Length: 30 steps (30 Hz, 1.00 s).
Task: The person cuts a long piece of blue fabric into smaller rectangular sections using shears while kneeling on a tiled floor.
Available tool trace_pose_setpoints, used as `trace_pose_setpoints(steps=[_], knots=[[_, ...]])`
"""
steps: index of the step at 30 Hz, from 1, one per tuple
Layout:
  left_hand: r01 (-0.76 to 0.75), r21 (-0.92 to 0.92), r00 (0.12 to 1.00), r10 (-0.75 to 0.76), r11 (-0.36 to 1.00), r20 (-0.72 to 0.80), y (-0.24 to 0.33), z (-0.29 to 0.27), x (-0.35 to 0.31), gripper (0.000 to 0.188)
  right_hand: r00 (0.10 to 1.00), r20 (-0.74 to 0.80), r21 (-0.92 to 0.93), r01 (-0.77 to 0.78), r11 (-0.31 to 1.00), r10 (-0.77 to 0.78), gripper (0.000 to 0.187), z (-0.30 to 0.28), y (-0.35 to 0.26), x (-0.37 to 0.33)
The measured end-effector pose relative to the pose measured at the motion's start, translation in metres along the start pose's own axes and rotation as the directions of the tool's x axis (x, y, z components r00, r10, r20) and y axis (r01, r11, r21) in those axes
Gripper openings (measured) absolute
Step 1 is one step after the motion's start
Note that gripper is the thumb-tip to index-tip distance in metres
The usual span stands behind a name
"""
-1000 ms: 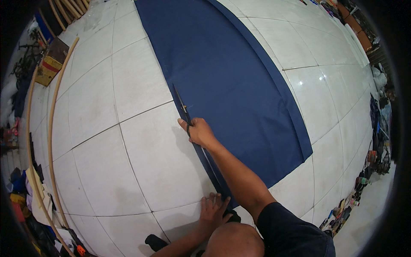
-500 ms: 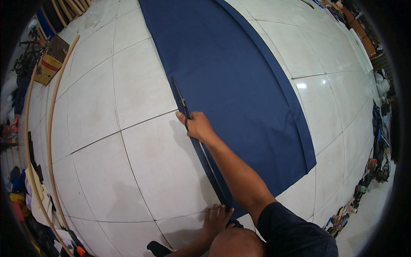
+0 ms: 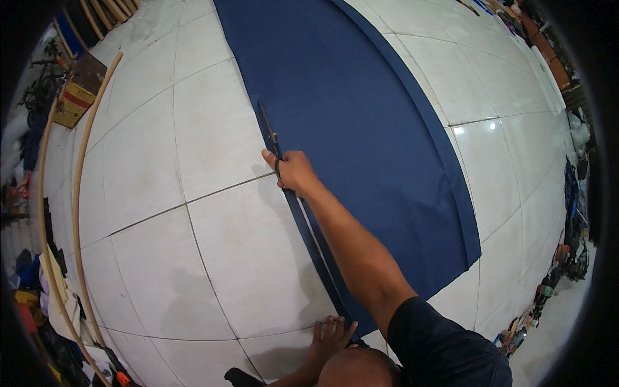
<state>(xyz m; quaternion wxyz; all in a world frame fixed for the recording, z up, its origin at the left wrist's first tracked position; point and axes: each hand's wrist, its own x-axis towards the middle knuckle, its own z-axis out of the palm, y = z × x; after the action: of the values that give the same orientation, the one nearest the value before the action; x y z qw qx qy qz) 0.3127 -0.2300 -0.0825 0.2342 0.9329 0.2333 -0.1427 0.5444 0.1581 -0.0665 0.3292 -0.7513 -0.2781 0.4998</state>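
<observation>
One pair of scissors sits gripped in your right fingers, pointing ahead along the navy cloth beneath them, while your left fingers, spread at its near end, seemingly steady it against the floor.

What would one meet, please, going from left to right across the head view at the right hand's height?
Outer wooden strip, inner wooden strip, white floor tiles, right hand holding scissors, blue cloth, white floor tiles again, dark clutter.
</observation>
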Motion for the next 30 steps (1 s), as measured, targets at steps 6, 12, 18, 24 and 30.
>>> trace_pose_setpoints(steps=[6, 12, 18, 24, 30], knots=[[0.003, 0.066, 1.0, -0.001, 0.998, -0.028, 0.004, -0.019, -0.002, 0.07, 1.0, 0.01, -0.045, -0.002, 0.999, 0.002, 0.069, -0.003, -0.012, 0.016], [0.013, -0.001, 0.995, -0.013, 1.0, -0.103, 0.003, 0.004, -0.007, 0.071, 1.0, -0.006, 0.005, -0.006, 1.0, 0.006, 0.06, 0.001, -0.029, 0.033], [-0.024, 0.038, 0.978, 0.015, 0.999, 0.208, 0.001, -0.032, 0.0, 0.068, 1.0, 0.01, 0.037, 0.017, 0.999, -0.017, 0.056, 0.0, -0.049, 0.052], [0.012, -0.109, 0.999, -0.016, 0.994, -0.036, 0.005, 0.005, -0.01, 0.066, 1.0, 0.016, 0.043, -0.01, 0.999, 0.009, 0.061, 0.0, -0.058, 0.078], [-0.056, -0.123, 0.979, 0.031, 0.991, -0.199, -0.01, -0.017, -0.001, 0.061, 1.0, 0.018, -0.003, 0.001, 1.0, -0.001, 0.061, 0.002, -0.063, 0.088]])
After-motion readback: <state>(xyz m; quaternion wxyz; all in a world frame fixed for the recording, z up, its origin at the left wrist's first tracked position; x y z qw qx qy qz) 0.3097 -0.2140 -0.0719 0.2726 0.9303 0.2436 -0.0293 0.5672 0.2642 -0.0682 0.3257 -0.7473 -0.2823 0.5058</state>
